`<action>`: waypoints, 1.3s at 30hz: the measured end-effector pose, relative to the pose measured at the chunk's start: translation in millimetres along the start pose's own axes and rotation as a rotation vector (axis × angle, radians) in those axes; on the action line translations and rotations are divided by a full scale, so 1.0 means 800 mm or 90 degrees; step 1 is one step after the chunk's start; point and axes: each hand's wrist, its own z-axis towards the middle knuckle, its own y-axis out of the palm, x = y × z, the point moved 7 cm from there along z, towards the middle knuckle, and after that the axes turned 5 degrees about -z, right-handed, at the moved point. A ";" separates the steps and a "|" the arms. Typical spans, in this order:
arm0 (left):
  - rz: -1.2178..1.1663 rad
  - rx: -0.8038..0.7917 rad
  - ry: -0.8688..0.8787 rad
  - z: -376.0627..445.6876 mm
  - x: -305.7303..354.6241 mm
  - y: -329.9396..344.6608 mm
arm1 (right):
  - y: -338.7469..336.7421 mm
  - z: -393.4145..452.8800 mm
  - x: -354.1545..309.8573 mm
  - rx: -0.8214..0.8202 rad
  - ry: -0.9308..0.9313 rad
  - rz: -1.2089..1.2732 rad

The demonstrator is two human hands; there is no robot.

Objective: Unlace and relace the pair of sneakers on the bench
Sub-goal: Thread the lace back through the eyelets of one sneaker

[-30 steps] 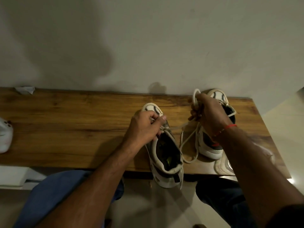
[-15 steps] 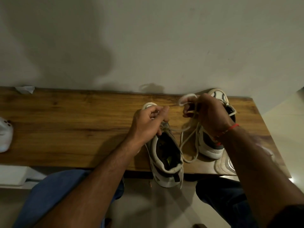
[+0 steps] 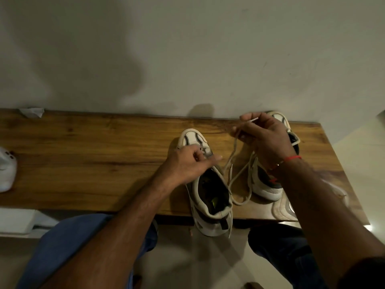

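Lace [image 3: 233, 155] — tip pinched in right hand [image 3: 264, 138] fingers | left hand [image 3: 187, 163] fingers curled, pinching lace at near sneaker [image 3: 208, 184] eyelets

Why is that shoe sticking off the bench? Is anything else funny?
The nearer sneaker hangs its heel past the bench edge, so it could tip. A crumpled paper scrap lies at the back left corner. A loose lace loops between the shoes.

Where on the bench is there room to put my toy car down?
The wide bare wood of the bench is free, between the white thing at its left edge and the near sneaker. The crumpled paper sits only at the back corner. The right end is crowded: both sneakers, loose lace, left hand and right hand.
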 end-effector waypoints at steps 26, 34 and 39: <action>0.050 -0.055 -0.124 0.003 -0.041 -0.049 | 0.048 -0.013 0.041 -0.273 -0.048 -0.586; 0.227 0.012 -0.132 0.000 -0.046 -0.047 | 0.059 -0.019 0.041 -0.308 -0.124 -0.626; 0.135 0.043 -0.063 -0.002 -0.014 -0.043 | 0.068 -0.020 0.042 -0.306 -0.149 -0.640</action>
